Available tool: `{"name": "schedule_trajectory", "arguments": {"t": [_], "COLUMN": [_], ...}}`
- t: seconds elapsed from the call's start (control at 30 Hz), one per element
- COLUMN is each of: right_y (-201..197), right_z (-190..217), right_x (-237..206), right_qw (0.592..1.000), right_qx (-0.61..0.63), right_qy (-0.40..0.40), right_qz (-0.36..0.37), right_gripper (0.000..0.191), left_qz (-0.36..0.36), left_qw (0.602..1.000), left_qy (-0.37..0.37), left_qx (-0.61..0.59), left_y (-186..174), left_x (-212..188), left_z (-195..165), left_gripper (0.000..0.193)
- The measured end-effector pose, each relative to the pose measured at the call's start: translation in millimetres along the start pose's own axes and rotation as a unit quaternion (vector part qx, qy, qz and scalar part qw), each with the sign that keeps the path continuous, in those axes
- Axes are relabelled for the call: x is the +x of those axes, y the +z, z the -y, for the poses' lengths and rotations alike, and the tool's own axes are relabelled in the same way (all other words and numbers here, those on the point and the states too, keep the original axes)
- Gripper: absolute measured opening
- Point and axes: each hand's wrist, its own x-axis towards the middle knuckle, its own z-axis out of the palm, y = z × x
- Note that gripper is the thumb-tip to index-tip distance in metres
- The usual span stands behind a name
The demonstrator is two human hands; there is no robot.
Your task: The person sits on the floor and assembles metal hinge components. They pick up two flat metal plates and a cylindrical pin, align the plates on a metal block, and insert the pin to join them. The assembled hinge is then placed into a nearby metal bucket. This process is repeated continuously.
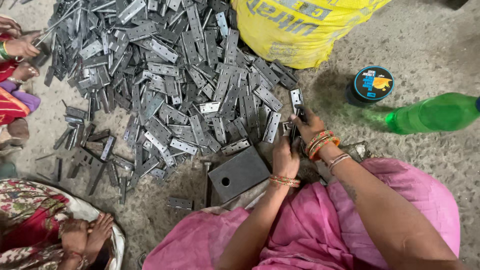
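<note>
Head camera looks steeply down, close above the floor (425,40).

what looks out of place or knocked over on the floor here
The green bottle lies on its side on the bare floor, right of the upright round tin, not standing. The hinge pile sprawls loose, with strays scattered off its lower left edge. Nothing looks spilled or broken.

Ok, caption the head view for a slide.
Seated on the floor, left hand and right hand grip a metal hinge beside a heap of hinge plates and a steel block.
</note>
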Motion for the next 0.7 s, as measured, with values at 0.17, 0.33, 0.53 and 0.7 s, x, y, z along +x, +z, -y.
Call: {"name": "schedule_trajectory", "arguments": {"t": [0.17,0.33,0.53,0.7], "right_y": [3,12,16,14], "right_z": [0,-5,-9,-14], "right_x": [-4,-9,-10,-1], "right_qw": [0.985,0.987,0.988,0.989], "right_qx": [0.132,0.066,0.024,0.057], "right_qy": [-0.105,-0.106,-0.055,0.001], "right_qz": [-0.029,-0.098,-0.145,-0.137], "right_gripper": [0.054,0.044,0.033,0.033], "left_qz": [-0.024,-0.073,-0.1,0.013], "left_qw": [0.96,0.986,0.986,0.994], "left_qy": [-0.128,-0.074,-0.08,-0.101], "left_qx": [-0.247,-0.13,-0.103,-0.033], "left_y": [6,17,35,15], "left_x": [11,-1,-4,20], "left_z": [-1,3,45,68], "left_gripper": [0.027,0.021,0.016,0.026]}}
